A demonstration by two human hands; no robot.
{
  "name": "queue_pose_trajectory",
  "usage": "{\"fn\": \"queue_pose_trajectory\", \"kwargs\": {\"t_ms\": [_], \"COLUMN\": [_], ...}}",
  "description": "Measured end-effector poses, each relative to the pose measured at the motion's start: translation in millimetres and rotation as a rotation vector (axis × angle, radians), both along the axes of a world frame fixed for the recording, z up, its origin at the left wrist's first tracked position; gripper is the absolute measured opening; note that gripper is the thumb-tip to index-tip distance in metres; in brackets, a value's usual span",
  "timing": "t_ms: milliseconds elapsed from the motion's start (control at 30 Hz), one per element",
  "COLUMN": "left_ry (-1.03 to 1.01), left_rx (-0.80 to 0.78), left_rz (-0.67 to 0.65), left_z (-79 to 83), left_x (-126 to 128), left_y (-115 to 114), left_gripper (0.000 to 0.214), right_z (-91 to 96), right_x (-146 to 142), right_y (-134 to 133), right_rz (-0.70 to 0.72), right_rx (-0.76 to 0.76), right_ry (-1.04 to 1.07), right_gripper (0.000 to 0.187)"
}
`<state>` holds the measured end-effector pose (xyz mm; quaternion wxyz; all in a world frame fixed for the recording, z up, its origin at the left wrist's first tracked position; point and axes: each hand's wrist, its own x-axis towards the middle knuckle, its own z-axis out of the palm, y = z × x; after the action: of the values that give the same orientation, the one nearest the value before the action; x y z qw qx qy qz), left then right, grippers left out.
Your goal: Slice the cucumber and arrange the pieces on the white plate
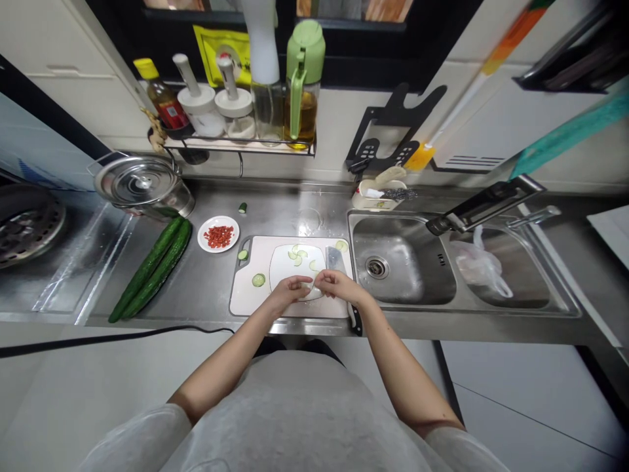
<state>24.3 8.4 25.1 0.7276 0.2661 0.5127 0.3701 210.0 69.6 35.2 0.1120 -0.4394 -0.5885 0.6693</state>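
Observation:
Over the near right part of a white plate [278, 269], my left hand [289, 292] and my right hand [339, 286] face each other, fingertips almost meeting. Both are closed in a pinch; a pale sliver seems to lie between the fingertips, too small to make out. Thin cucumber slices [297, 254] are grouped toward the plate's far side. Beneath the plate is a pink-white cutting board [243, 295]. A kitchen knife [335, 257] lies along the board's right side, its black handle pointing toward me. Cucumber rounds [258, 280] rest left of the plate; another piece [341, 246] sits near the blade.
Two whole cucumbers [152, 269] lie at left, before a lidded steel pot [142, 183]. A small plate of chopped red pieces [201, 240] stands behind the board. To the right is a double sink [403, 262] with a plastic bag [479, 265]. A rack [236, 145] holds bottles and jars.

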Motion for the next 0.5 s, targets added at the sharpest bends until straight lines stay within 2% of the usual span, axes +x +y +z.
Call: {"fn": "queue_pose_trajectory", "kwargs": {"t_ms": [133,267,400,500], "left_ry": [0.141,0.184,0.211,0.305], "left_rx": [0.111,0.095,0.086,0.122], "left_rz": [-0.023,-0.063,-0.088,-0.11], "left_z": [-10.1,-16.2,-23.5,-31.4], "left_x": [0,2,4,5], "left_y": [14,27,37,45], "left_gripper": [0.042,0.039,0.038,0.033], "right_z": [-13.1,-25.3,-29.8,-29.1], "right_x": [0,1,3,2], "right_y": [14,28,40,48], "right_rz": [0.002,0.056,0.131,0.183], "right_rx": [0.099,0.247,0.335,0.367], "right_ry": [-0.044,-0.116,-0.164,-0.24], "right_gripper": [0.032,0.029,0.024,0.016]}}
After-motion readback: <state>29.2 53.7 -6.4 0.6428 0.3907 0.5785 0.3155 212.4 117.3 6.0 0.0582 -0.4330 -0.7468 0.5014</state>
